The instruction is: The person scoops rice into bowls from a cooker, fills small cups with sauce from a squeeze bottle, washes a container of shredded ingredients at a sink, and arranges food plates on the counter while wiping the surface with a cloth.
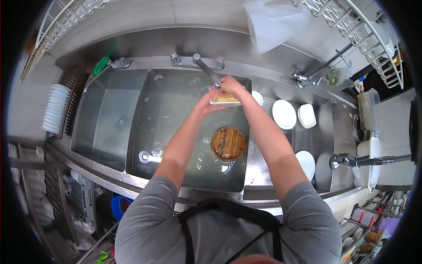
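Observation:
Below the tap's spout (211, 75), over the water-filled middle sink basin (176, 132), a white rectangular dish (227, 104) is held tilted. Something pale yellow shows inside it; I cannot tell what. My left hand (207, 102) is closed on the dish's left end, with fingers reaching underneath. My right hand (230, 86) is curled at the dish's far edge, close against the spout, its fingertips partly hidden. A round brown slatted wooden piece (227, 144) lies in the water nearer to me, below the dish.
White plates and bowls (284, 114) stand in the right basin. A left basin (112, 119) adjoins mine. Stacked white plates (56, 108) fill a rack at far left. Wire shelves (351, 35) hang overhead, and a spray tap (347, 160) juts in at right.

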The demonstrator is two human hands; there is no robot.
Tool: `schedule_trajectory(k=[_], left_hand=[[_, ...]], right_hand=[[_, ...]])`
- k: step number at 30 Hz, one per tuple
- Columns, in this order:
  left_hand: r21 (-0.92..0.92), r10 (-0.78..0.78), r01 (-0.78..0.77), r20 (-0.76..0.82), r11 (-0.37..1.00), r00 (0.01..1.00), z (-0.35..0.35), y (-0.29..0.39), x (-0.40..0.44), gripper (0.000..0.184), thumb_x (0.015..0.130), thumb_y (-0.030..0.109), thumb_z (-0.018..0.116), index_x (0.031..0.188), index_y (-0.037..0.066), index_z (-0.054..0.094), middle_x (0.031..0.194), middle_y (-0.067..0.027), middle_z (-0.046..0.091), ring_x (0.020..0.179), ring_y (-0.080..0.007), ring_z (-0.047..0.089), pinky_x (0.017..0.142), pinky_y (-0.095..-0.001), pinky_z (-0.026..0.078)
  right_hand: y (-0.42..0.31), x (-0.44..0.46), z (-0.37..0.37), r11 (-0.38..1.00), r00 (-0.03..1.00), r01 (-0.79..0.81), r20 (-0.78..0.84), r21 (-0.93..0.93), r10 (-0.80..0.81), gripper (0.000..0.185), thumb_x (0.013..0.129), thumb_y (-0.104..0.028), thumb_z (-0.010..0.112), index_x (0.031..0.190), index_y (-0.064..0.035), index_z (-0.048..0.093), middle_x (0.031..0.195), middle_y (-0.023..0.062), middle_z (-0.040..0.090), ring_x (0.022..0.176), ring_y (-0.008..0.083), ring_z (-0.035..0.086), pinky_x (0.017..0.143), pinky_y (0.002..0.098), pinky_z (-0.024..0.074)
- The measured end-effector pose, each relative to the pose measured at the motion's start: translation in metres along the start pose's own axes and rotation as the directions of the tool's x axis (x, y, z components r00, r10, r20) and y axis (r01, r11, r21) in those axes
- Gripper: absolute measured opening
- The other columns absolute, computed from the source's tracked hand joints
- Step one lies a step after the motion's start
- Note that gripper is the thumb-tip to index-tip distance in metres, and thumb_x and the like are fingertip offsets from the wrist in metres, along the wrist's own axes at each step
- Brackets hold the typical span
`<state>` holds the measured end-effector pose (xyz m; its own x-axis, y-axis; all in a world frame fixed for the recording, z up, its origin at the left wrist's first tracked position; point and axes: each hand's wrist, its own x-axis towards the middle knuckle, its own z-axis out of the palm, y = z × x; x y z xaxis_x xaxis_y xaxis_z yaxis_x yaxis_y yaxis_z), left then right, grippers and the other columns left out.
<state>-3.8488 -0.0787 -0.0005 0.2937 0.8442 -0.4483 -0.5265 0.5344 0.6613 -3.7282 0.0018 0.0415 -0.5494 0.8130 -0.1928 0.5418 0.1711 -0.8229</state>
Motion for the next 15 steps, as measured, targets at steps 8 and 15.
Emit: schedule_trajectory(k=[8, 15], left_hand=[[0.232, 0.005, -0.008, 0.012, 0.973, 1.000, 0.012, -0.003, 0.000, 0.046, 0.085, 0.039, 0.048, 0.121, 0.012, 0.039, 0.112, -0.0094, 0.053, 0.096, -0.0241, 0.057, 0.074, -0.0428, 0.052], [0.191, -0.044, 0.044, -0.004, 0.981, 0.999, -0.008, -0.002, -0.030, 0.055, 0.084, 0.051, 0.045, 0.120, 0.010, 0.042, 0.114, -0.0105, 0.052, 0.101, -0.0246, 0.054, 0.077, -0.0461, 0.050]], right_hand=[[-0.032, -0.003, -0.015, 0.889, 0.995, -0.058, 0.043, -0.453, 0.087, 0.025, 0.054, -0.008, 0.071, 0.074, 0.0037, 0.063, 0.067, 0.0131, 0.063, 0.061, 0.0198, 0.062, 0.059, 0.0308, 0.0481], [-0.035, -0.016, -0.014, 0.936, 0.999, -0.035, -0.044, -0.349, 0.021, 0.026, 0.056, -0.014, 0.071, 0.075, 0.0029, 0.063, 0.068, 0.0157, 0.062, 0.065, 0.0250, 0.063, 0.063, 0.0333, 0.0483]])
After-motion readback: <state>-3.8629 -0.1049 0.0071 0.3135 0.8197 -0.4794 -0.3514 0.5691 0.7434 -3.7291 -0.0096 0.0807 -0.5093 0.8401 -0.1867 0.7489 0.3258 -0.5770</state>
